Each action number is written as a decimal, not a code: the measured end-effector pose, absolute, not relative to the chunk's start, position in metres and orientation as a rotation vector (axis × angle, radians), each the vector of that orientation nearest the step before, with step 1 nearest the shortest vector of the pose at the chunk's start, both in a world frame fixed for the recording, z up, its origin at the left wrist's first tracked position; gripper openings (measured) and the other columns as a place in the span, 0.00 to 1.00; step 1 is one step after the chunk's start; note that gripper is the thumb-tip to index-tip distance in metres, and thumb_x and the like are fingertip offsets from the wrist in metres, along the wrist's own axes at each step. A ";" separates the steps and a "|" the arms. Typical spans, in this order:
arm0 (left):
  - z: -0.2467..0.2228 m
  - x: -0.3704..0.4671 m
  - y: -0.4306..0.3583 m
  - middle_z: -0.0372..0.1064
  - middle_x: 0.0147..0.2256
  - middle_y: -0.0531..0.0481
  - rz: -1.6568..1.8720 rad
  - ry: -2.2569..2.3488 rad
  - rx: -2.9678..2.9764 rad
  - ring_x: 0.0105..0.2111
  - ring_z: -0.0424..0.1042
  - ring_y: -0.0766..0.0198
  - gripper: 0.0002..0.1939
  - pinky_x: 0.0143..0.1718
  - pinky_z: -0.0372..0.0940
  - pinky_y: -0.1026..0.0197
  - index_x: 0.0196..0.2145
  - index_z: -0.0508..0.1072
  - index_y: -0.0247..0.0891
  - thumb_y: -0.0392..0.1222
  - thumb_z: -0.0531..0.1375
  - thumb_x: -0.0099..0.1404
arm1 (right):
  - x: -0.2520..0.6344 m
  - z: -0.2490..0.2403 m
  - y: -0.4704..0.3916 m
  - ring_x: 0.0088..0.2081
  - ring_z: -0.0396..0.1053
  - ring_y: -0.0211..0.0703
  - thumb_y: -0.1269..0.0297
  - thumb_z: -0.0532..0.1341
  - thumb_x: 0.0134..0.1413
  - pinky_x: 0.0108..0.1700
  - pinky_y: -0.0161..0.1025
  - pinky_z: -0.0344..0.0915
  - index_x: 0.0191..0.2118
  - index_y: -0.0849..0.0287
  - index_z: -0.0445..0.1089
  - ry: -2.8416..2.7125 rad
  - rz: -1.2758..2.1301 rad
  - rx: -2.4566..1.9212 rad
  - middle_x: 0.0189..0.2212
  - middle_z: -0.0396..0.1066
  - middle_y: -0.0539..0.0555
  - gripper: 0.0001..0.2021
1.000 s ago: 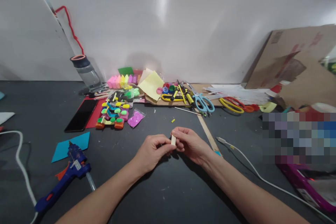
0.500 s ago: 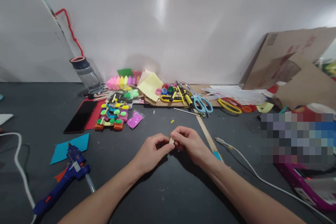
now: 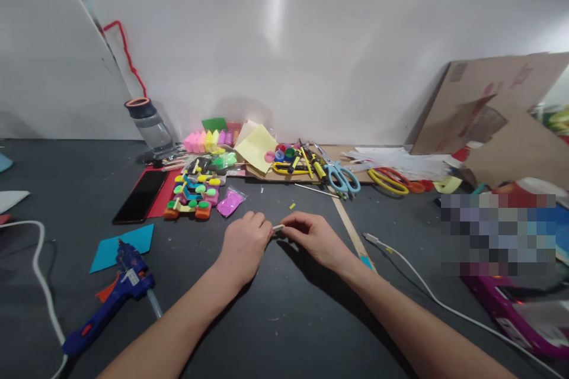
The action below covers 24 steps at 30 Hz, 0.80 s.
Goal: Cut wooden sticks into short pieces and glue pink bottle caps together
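Note:
A small pale strip (image 3: 278, 228) lies between my two hands, just above the dark table. My left hand (image 3: 247, 243), back turned up, is closed with its fingertips at the strip's left end. On the right end, my right hand (image 3: 311, 237) pinches it between thumb and fingers. The strip is mostly covered by fingers, so its material cannot be made out. A tiny yellow-green piece (image 3: 292, 206) lies on the table just beyond my hands. To their left is a purple clay packet (image 3: 230, 201).
A glue gun (image 3: 128, 278) lies at left by blue paper (image 3: 144, 238) and a phone (image 3: 140, 196). Small colourful clay models (image 3: 193, 192) stand behind. Blue scissors (image 3: 342, 177) and cutters lie at the back. A white cable (image 3: 418, 275) crosses the right side.
My left hand has rolled over so its back faces up, and both hands have shifted slightly left. The strip has turned from upright to nearly level.

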<state>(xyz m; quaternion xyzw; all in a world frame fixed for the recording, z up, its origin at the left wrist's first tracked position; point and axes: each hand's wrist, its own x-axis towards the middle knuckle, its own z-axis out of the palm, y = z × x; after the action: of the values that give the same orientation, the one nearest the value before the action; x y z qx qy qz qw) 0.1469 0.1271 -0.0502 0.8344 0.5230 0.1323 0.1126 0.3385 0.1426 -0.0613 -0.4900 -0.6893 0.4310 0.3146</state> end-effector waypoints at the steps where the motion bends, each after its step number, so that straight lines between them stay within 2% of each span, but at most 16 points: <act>1: -0.050 0.146 0.128 0.72 0.38 0.39 0.348 1.570 2.486 0.42 0.70 0.50 0.15 0.38 0.62 0.54 0.36 0.76 0.33 0.36 0.51 0.73 | 0.342 -0.060 0.144 0.38 0.73 0.42 0.60 0.64 0.61 0.45 0.44 0.69 0.40 0.62 0.74 -1.847 1.064 -1.316 0.36 0.75 0.53 0.09; 3: -0.052 0.146 0.129 0.72 0.37 0.39 0.275 1.618 2.543 0.41 0.70 0.49 0.14 0.36 0.63 0.54 0.36 0.76 0.32 0.35 0.50 0.73 | 0.351 -0.055 0.148 0.40 0.73 0.42 0.62 0.62 0.63 0.46 0.44 0.69 0.43 0.62 0.74 -1.897 0.919 -1.380 0.39 0.76 0.54 0.09; 8: -0.054 0.149 0.129 0.72 0.38 0.41 0.157 1.641 2.640 0.40 0.71 0.49 0.11 0.34 0.64 0.54 0.37 0.75 0.34 0.30 0.53 0.70 | 0.380 -0.042 0.168 0.38 0.73 0.41 0.62 0.62 0.64 0.45 0.44 0.70 0.42 0.61 0.74 -2.079 0.516 -1.577 0.38 0.75 0.53 0.08; 11: -0.055 0.152 0.129 0.72 0.39 0.41 0.134 1.661 2.670 0.40 0.71 0.49 0.11 0.34 0.65 0.54 0.37 0.75 0.34 0.28 0.54 0.68 | 0.392 -0.037 0.190 0.41 0.72 0.43 0.63 0.62 0.65 0.48 0.47 0.69 0.41 0.62 0.73 -2.171 0.235 -1.684 0.39 0.74 0.53 0.07; 15: -0.058 0.153 0.131 0.71 0.39 0.42 0.143 1.680 2.691 0.39 0.71 0.52 0.11 0.34 0.65 0.55 0.38 0.75 0.35 0.30 0.53 0.70 | 0.393 -0.035 0.224 0.47 0.70 0.46 0.62 0.61 0.66 0.52 0.50 0.67 0.41 0.62 0.72 -2.248 -0.077 -1.745 0.42 0.72 0.55 0.08; 19: -0.060 0.154 0.131 0.72 0.39 0.43 0.186 1.681 2.691 0.39 0.71 0.54 0.10 0.35 0.65 0.56 0.40 0.75 0.35 0.33 0.53 0.72 | 0.380 -0.033 0.253 0.51 0.68 0.49 0.62 0.61 0.66 0.55 0.52 0.65 0.45 0.62 0.72 -2.334 -0.272 -1.703 0.48 0.70 0.57 0.09; 24: -0.064 0.154 0.130 0.72 0.38 0.45 0.247 1.654 2.682 0.38 0.71 0.54 0.10 0.34 0.64 0.56 0.38 0.75 0.37 0.34 0.53 0.72 | 0.366 -0.034 0.274 0.54 0.66 0.51 0.62 0.61 0.65 0.57 0.54 0.63 0.50 0.62 0.71 -2.472 -0.356 -1.577 0.52 0.68 0.59 0.12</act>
<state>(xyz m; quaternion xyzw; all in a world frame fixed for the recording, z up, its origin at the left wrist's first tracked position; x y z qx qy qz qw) 0.1542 0.1304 -0.0641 0.8486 0.5232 0.0781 -0.0097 0.3663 0.2739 -0.0344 -0.5315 -0.8333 -0.1198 0.0937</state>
